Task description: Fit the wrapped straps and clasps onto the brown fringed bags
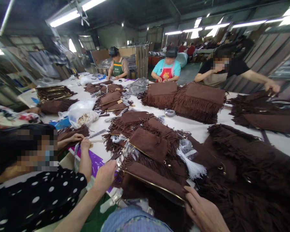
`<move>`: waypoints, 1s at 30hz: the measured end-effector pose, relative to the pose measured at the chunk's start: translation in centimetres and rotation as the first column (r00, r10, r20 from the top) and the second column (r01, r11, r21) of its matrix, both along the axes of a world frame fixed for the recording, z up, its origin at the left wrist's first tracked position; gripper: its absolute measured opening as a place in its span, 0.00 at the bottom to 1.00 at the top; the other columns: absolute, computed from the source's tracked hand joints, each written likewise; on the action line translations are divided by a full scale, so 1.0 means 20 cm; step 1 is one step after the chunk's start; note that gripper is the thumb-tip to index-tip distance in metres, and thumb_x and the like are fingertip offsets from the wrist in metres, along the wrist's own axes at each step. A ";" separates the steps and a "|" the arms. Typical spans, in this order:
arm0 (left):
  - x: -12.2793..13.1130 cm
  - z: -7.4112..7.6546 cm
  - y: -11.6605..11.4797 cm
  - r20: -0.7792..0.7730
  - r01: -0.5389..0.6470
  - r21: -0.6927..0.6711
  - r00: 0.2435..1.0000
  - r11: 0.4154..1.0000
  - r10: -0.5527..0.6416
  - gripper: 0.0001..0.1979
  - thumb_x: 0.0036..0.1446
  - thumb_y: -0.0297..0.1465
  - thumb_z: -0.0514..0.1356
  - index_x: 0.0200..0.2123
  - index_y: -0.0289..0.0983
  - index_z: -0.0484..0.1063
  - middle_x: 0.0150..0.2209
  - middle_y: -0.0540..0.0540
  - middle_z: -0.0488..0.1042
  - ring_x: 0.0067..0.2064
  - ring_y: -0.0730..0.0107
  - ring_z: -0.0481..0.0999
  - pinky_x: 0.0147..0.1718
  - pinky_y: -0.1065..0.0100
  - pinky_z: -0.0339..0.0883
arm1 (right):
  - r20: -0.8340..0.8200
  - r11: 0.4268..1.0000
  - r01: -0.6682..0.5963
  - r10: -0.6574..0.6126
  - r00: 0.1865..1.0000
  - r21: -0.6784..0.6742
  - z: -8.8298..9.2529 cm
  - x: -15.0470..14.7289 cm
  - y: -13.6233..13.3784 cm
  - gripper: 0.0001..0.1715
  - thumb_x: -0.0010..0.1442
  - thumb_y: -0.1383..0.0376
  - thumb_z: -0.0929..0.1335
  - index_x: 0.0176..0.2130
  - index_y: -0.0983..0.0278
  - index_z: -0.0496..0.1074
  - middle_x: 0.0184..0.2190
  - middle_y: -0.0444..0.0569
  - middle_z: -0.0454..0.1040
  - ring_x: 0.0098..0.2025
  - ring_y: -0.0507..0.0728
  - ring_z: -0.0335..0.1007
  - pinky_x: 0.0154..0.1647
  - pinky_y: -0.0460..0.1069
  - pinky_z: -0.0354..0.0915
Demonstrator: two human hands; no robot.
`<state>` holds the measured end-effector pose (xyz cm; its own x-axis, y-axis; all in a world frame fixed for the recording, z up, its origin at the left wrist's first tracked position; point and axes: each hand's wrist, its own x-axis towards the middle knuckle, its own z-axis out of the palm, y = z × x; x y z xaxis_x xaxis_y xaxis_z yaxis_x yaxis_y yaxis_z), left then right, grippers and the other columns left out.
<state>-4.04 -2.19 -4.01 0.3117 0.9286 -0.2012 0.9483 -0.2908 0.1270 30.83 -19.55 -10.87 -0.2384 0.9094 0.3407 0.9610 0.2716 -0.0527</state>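
A brown fringed suede bag (154, 180) with a gold metal edge lies in front of me on the white table (232, 119). My left hand (105, 175) grips its left end, fingers closed on the corner. My right hand (203, 211) rests on its right end, fingers pressed down along the flap's edge. More brown fringed bags (148, 143) are heaped just beyond it, with a white tassel (192, 166) lying among them.
A large pile of fringed bags (251, 180) fills the right side. A co-worker in a polka-dot top (38, 193) sits close at my left, hands by purple packaging (96, 162). Three other people work at the far side. A plastic bag (83, 116) lies mid-left.
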 end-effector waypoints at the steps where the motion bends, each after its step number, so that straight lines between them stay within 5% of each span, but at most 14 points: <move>1: -0.02 0.00 0.01 -0.036 0.023 -0.026 0.999 0.999 -0.024 0.07 0.63 0.25 0.48 0.35 0.38 0.64 0.37 0.45 0.71 0.40 0.65 0.73 0.39 0.68 0.62 | -0.032 0.999 -0.009 0.008 0.999 -0.041 0.01 0.01 0.00 0.12 0.60 0.72 0.57 0.38 0.61 0.66 0.46 0.54 0.76 0.25 0.51 0.75 0.26 0.46 0.69; 4: 0.01 0.00 -0.03 -0.032 0.108 -0.019 0.994 0.994 -0.109 0.08 0.58 0.23 0.52 0.40 0.37 0.67 0.45 0.41 0.70 0.49 0.59 0.70 0.48 0.61 0.62 | -0.149 0.983 -0.040 0.014 0.989 -0.177 0.09 0.00 0.02 0.14 0.61 0.72 0.58 0.42 0.62 0.67 0.50 0.55 0.73 0.41 0.55 0.77 0.40 0.49 0.72; 8: 0.17 -0.06 -0.16 0.222 0.398 0.025 0.892 0.917 -0.394 0.25 0.53 0.26 0.59 0.56 0.41 0.62 0.60 0.41 0.60 0.61 0.54 0.57 0.60 0.54 0.52 | -0.207 0.933 -0.087 0.013 0.978 -0.350 0.15 -0.02 0.03 0.10 0.62 0.70 0.60 0.38 0.60 0.69 0.52 0.52 0.72 0.50 0.57 0.73 0.50 0.52 0.70; 11: 0.27 -0.16 -0.22 0.255 0.555 -0.098 0.816 0.826 -0.518 0.16 0.57 0.32 0.59 0.49 0.40 0.68 0.53 0.42 0.68 0.55 0.56 0.65 0.54 0.56 0.59 | -0.207 0.918 -0.077 -0.006 0.978 -0.389 0.13 0.00 0.01 0.09 0.63 0.69 0.61 0.36 0.59 0.69 0.51 0.52 0.72 0.50 0.57 0.72 0.52 0.53 0.70; 13: 0.31 -0.23 -0.23 0.196 0.554 -0.171 0.829 0.815 -0.523 0.07 0.62 0.30 0.53 0.39 0.38 0.71 0.43 0.43 0.73 0.47 0.60 0.69 0.48 0.60 0.63 | -0.204 0.916 -0.059 -0.025 0.979 -0.396 0.10 0.01 0.00 0.09 0.64 0.68 0.61 0.35 0.59 0.69 0.50 0.51 0.73 0.49 0.58 0.73 0.50 0.54 0.70; 15: 0.34 -0.28 -0.23 0.200 0.528 -0.184 0.846 0.829 -0.495 0.09 0.64 0.29 0.51 0.36 0.37 0.70 0.39 0.45 0.73 0.44 0.63 0.70 0.45 0.63 0.64 | -0.198 0.919 -0.039 -0.043 0.979 -0.393 0.08 0.01 -0.02 0.09 0.64 0.67 0.61 0.34 0.59 0.69 0.48 0.51 0.74 0.47 0.58 0.74 0.48 0.54 0.71; 20: 0.41 -0.36 -0.29 0.267 0.571 -0.131 0.808 0.810 -0.526 0.19 0.54 0.42 0.62 0.45 0.38 0.65 0.48 0.44 0.69 0.48 0.57 0.67 0.46 0.60 0.64 | -0.174 0.950 0.031 -0.089 0.981 -0.309 0.05 -0.01 0.00 0.11 0.65 0.67 0.59 0.36 0.59 0.69 0.52 0.53 0.72 0.45 0.56 0.75 0.45 0.51 0.72; 23: 0.46 -0.42 -0.31 0.164 0.587 -0.160 0.809 0.794 -0.565 0.05 0.59 0.31 0.57 0.39 0.37 0.67 0.45 0.43 0.70 0.46 0.58 0.69 0.43 0.61 0.65 | -0.106 0.970 0.065 -0.092 0.990 -0.235 0.03 0.01 0.02 0.10 0.64 0.68 0.60 0.36 0.60 0.70 0.54 0.54 0.71 0.47 0.58 0.74 0.45 0.52 0.71; 27: 0.48 -0.41 -0.27 0.298 0.512 -0.080 0.831 0.855 -0.469 0.07 0.63 0.26 0.50 0.35 0.38 0.66 0.38 0.46 0.72 0.42 0.64 0.71 0.41 0.67 0.65 | -0.091 0.971 0.101 -0.124 0.988 -0.217 0.02 0.06 0.04 0.09 0.62 0.67 0.62 0.34 0.60 0.71 0.57 0.55 0.69 0.51 0.62 0.71 0.47 0.54 0.70; 30: 0.46 -0.38 -0.24 0.334 0.438 -0.021 0.851 0.899 -0.406 0.08 0.64 0.26 0.48 0.35 0.38 0.66 0.39 0.45 0.71 0.44 0.64 0.70 0.44 0.66 0.64 | -0.282 0.934 0.061 -0.168 0.945 -0.351 0.03 0.10 0.06 0.13 0.66 0.64 0.60 0.34 0.58 0.72 0.51 0.48 0.74 0.49 0.56 0.72 0.47 0.48 0.68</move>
<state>5.22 -7.02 -11.69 0.7302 0.6751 -0.1054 0.6424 -0.6257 0.4426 32.93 -18.38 -10.23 -0.0597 0.9968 0.0526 0.9073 0.0761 -0.4135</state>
